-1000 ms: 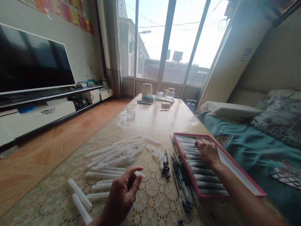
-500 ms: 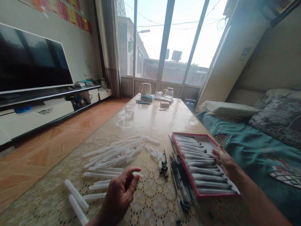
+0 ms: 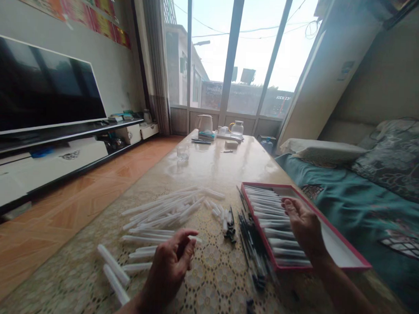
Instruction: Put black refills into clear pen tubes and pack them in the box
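My left hand (image 3: 171, 268) hovers over the patterned tabletop with thumb and forefinger curled together. A small white piece (image 3: 197, 239) shows at its fingertips. White pen barrels (image 3: 162, 210) lie in a loose pile beyond and left of it. My right hand (image 3: 303, 224) is over a red-rimmed box (image 3: 347, 246), its fingers drawn together at the right ends of a row of white pens (image 3: 271, 218). Whether it grips one is hidden. Dark thin pen refills (image 3: 249, 238) lie along the box's left side. Small black caps (image 3: 230, 234) and short white pieces (image 3: 214, 208) sit between the piles.
A drinking glass (image 3: 182, 154) stands farther along the table (image 3: 226, 171). At the far end are a pitcher (image 3: 205, 124), a glass jar (image 3: 237, 128) and a small box (image 3: 231, 143). A sofa with a teal cover (image 3: 315, 179) runs along the right side.
My right hand has shifted left across the pens, its fingers drawing together, uncovering more of the box's white bottom. My left hand stays nearly in place. The view has shifted slightly.
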{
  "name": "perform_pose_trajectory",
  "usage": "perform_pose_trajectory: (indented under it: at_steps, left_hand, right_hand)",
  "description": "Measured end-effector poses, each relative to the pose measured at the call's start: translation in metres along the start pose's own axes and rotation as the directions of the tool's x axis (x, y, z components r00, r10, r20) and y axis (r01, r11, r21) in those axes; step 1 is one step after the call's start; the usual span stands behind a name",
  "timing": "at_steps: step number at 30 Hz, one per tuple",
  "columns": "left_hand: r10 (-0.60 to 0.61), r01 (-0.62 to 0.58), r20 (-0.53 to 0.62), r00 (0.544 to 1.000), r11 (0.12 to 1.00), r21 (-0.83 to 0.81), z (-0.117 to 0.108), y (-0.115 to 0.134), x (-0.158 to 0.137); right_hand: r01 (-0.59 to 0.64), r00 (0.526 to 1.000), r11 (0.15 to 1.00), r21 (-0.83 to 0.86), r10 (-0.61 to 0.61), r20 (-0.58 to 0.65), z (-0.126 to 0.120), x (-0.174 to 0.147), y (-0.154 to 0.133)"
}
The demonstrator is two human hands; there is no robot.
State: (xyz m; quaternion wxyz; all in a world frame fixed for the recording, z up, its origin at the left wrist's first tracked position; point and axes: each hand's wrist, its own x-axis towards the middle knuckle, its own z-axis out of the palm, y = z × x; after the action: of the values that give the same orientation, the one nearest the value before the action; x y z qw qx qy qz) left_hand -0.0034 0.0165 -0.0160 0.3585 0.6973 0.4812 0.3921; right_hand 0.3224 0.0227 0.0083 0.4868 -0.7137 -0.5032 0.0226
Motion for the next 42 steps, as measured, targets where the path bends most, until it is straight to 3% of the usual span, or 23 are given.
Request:
perform_pose_trajectory:
  at_steps: [3, 6, 14, 20, 24, 27, 31, 33, 36, 37, 39, 42]
  left_hand:
    - [0.061, -0.064, 0.027, 0.998, 0.983, 0.170, -0.004, 0.001, 0.000]
    - [0.111, -0.125, 0.065, 0.992, 0.953, 0.275, -0.008, 0.004, 0.001]
    - [0.061, -0.059, -0.003, 0.998, 0.963, 0.264, -0.016, 0.001, 0.007]
    - [0.075, -0.067, -0.046, 0.996, 0.986, 0.154, -0.016, -0.001, 0.006]
    - [0.074, -0.065, -0.045, 0.996, 0.981, 0.183, -0.016, 0.000, 0.006]
    - [0.068, -0.059, -0.050, 0.996, 0.985, 0.161, -0.017, 0.000, 0.005]
    - [-0.033, 0.034, 0.011, 0.999, 0.995, -0.096, -0.008, 0.001, 0.000]
    - [-0.138, 0.183, 0.154, 0.978, 0.923, -0.338, 0.002, 0.003, -0.003]
    - [-0.229, 0.452, 0.411, 0.883, 0.651, -0.609, 0.015, 0.009, -0.007]
    - [-0.244, 0.509, 0.456, 0.856, 0.554, -0.659, 0.018, 0.010, -0.007]
    - [-0.282, 0.551, 0.474, 0.834, 0.401, -0.732, 0.020, 0.013, -0.008]
    - [-0.325, 0.535, 0.443, 0.836, 0.300, -0.790, 0.019, 0.013, -0.008]
  right_hand:
    - [0.189, 0.961, 0.981, -0.047, -0.175, 0.215, 0.023, -0.027, -0.035]
    - [0.326, 0.879, 0.939, -0.104, -0.262, 0.398, 0.052, -0.042, -0.057]
    - [0.340, 0.856, 0.885, -0.316, -0.153, 0.494, 0.121, -0.006, -0.060]
    - [0.330, 0.848, 0.852, -0.406, -0.079, 0.524, 0.152, 0.014, -0.063]
    - [0.308, 0.867, 0.848, -0.432, -0.063, 0.493, 0.150, 0.015, -0.066]
    - [0.287, 0.894, 0.858, -0.426, -0.081, 0.440, 0.130, 0.011, -0.066]
    - [0.307, 0.912, 0.885, -0.350, -0.168, 0.374, 0.086, -0.007, -0.067]
    - [0.333, 0.900, 0.899, -0.283, -0.214, 0.379, 0.066, -0.023, -0.069]
    - [0.353, 0.867, 0.924, -0.145, -0.264, 0.423, 0.047, -0.053, -0.074]
    - [0.327, 0.850, 0.945, -0.012, -0.289, 0.440, 0.044, -0.063, -0.076]
    - [0.287, 0.810, 0.943, 0.170, -0.334, 0.482, 0.043, -0.080, -0.080]
    - [0.263, 0.756, 0.923, 0.282, -0.379, 0.534, 0.046, -0.095, -0.084]
